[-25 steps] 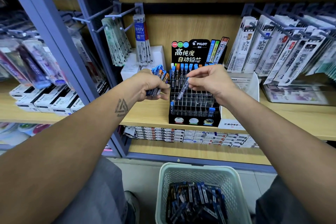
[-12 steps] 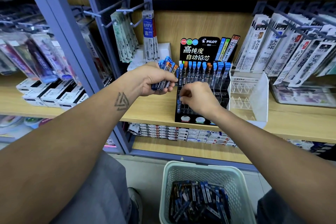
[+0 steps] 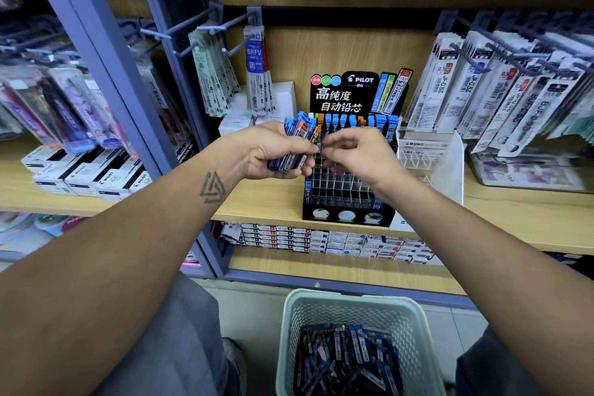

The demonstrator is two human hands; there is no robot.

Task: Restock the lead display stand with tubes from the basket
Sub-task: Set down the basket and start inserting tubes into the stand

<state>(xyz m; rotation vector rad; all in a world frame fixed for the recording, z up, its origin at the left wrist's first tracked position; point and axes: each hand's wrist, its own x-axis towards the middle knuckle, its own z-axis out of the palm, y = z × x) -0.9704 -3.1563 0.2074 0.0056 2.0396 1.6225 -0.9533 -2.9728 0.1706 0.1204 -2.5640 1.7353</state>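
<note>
Right hand (image 3: 356, 154), fingers curled, hides the display stand (image 3: 348, 193) middle; contents unclear. Left hand (image 3: 273, 151) grips blue-capped tubes (image 3: 297, 145).

Black display stand (image 3: 348, 214) showing white and yellow lettering, tubes (image 3: 297, 143) wearing blue and orange caps, pale green perforated basket (image 3: 360, 307), wooden shelf (image 3: 514, 212) appearing tan, posts seemingly grey-blue.
</note>
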